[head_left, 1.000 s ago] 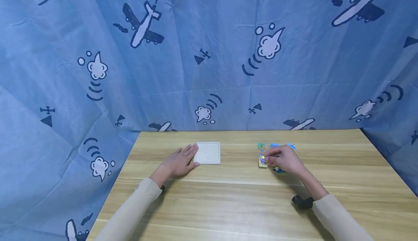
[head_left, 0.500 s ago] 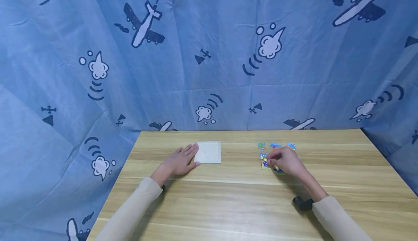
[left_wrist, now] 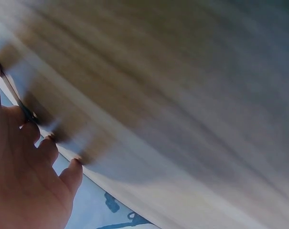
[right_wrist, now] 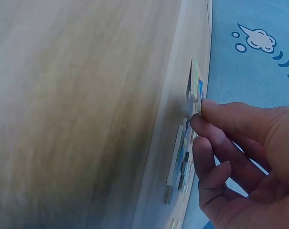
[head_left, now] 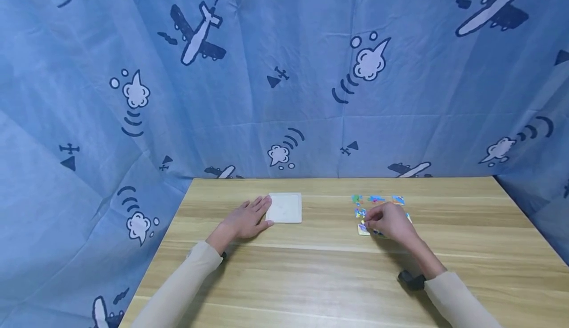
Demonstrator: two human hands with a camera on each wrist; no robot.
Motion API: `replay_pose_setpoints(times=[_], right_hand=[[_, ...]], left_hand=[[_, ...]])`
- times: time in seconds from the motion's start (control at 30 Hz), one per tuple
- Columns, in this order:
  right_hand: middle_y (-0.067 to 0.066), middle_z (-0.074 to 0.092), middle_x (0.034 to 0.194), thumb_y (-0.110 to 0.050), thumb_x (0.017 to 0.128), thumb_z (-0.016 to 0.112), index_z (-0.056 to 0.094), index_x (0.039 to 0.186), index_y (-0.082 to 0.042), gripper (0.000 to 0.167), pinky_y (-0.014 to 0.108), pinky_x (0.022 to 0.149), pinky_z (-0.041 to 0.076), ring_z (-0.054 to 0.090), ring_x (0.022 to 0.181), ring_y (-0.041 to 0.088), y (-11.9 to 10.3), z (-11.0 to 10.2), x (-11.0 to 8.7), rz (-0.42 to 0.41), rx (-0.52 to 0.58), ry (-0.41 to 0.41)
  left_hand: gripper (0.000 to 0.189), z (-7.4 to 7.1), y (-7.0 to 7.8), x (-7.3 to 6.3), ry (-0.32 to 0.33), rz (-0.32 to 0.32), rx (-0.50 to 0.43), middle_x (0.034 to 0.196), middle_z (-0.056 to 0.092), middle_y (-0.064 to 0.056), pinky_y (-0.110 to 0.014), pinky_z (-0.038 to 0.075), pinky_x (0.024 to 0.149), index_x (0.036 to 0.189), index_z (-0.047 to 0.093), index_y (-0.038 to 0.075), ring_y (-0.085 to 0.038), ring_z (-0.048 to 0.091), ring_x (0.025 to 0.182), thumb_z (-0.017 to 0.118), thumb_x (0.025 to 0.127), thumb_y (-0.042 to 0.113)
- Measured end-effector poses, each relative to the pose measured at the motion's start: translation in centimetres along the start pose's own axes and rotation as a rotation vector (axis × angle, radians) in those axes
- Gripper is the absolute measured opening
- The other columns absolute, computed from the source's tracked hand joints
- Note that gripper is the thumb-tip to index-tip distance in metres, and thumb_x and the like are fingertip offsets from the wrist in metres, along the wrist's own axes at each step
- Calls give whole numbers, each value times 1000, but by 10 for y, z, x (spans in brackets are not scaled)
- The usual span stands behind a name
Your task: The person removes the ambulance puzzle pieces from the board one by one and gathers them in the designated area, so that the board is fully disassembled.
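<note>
My left hand (head_left: 246,222) lies with its fingers spread at the left edge of a white square tray (head_left: 285,208), fingertips on the rim. In the left wrist view, the left fingers (left_wrist: 48,150) are extended. To the right, my right hand (head_left: 392,222) pinches a small colourful jigsaw piece (head_left: 363,230) between thumb and fingertips at the near left of a group of pieces. The right wrist view shows this piece tilted, close over the table. Another puzzle piece (head_left: 359,213) lies just beyond it, and part of the group is hidden beneath the hand.
Along the back of the group lie a green-and-blue piece (head_left: 357,199), a blue-and-red piece (head_left: 376,199) and a blue piece (head_left: 398,200). A blue airplane-print curtain (head_left: 306,71) hangs behind the wooden table (head_left: 311,278). Dark wrist straps show below both hands.
My right hand has drawn the pinched jigsaw piece slightly toward me and lower, uncovering the piece beyond it. The left hand stays on the tray's edge.
</note>
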State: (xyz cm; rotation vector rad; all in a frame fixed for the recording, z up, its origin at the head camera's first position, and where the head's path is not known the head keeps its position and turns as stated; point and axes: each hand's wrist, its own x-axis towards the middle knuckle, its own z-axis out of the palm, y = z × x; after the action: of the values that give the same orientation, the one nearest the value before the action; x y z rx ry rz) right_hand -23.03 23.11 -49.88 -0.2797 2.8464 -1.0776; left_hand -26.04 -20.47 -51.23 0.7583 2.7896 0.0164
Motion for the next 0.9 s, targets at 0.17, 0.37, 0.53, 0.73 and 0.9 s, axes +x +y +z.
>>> replay_pose_setpoints(times=[0.17,0.37,0.53,0.73,0.9], right_hand=[[4,78,79,-3,84,83,80,83,-5,4,22,56,48,64,69,8,0,1,-1,-11,-5,10],[2,76,75,1,83,81,78,80,-7,9,21,55,45,62,67,7,2,5,-2,-17,-13,6],[2,75,77,3,83,79,78,79,-8,11,21,53,44,62,68,11,0,5,-2,0,-12,2],[1,75,78,3,83,80,78,80,-7,11,21,54,45,63,69,11,-1,3,-1,-26,-30,-5],[4,78,81,-2,86,81,81,87,-5,3,21,61,51,66,72,8,-1,-6,0,-51,-17,-1]], left_hand=[[79,2,1,0,6,1,9,179,15,-4,-53,24,134,170,15,11,-26,19,166,31,110,61],[79,4,1,-2,-3,-12,4,179,15,-3,-52,23,134,170,15,12,-25,18,166,31,110,61],[79,3,1,-3,-8,-10,13,179,14,-2,-52,23,134,170,14,13,-25,18,166,30,110,62],[79,1,1,-3,-19,-14,16,179,14,-2,-52,22,135,170,14,13,-25,17,166,31,110,62],[80,-3,3,-4,-20,-14,-40,178,17,-3,-50,24,134,170,17,12,-26,19,166,38,109,61]])
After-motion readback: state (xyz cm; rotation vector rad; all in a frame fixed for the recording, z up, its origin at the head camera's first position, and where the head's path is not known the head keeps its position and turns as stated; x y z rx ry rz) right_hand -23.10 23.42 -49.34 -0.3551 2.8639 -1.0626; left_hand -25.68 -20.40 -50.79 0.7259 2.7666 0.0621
